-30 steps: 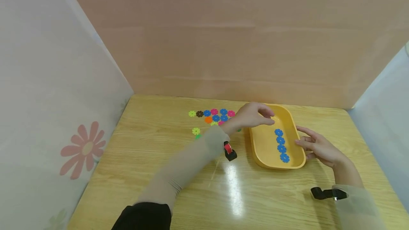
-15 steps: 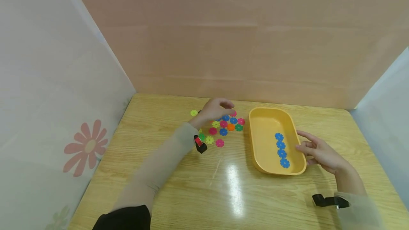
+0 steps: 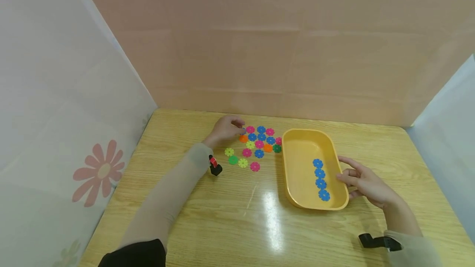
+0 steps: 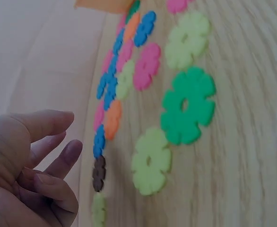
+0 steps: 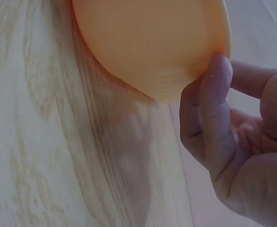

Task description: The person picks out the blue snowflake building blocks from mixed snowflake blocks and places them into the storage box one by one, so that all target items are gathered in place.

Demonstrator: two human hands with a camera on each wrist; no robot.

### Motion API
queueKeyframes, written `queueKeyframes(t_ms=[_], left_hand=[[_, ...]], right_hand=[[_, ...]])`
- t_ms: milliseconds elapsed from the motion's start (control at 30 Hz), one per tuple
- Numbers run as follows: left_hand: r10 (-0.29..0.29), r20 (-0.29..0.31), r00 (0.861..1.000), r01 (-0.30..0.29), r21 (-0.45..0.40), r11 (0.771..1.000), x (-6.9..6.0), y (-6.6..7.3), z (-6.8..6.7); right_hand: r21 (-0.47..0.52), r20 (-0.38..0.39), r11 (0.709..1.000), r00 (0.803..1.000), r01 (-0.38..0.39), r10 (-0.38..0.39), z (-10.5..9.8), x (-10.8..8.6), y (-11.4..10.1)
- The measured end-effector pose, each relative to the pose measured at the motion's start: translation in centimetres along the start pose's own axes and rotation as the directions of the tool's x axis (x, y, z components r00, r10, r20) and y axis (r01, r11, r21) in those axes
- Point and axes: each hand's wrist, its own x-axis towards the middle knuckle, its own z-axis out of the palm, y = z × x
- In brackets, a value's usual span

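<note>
My left grip (image 3: 224, 128) hovers with its fingers apart, pinching nothing, by a blue flower disc (image 4: 99, 141) among the loose flower discs (image 3: 259, 144) on the tabletop (image 3: 230, 205), left of the yellow tray (image 3: 299, 168). My right grip (image 3: 371, 182) pinches the tray's right rim. Four blue discs (image 3: 320, 181) form a line inside the tray, nearer its right wall. I'd judge it best to take one disc by opposite edges, sparing its close neighbours, with the tray held steady.

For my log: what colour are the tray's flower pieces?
Blue pieces, clearest in the head view.
</note>
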Motion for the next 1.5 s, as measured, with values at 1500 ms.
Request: queueKeyframes(t_ms=[1500], left_hand=[[-0.053,0.031,0.998,0.042,0.29,0.956,1.1,-0.2,0.2]], right_hand=[[0.005,0.003,1.0,1.0,0.026,-0.026,1.0,-0.3,0.2]])
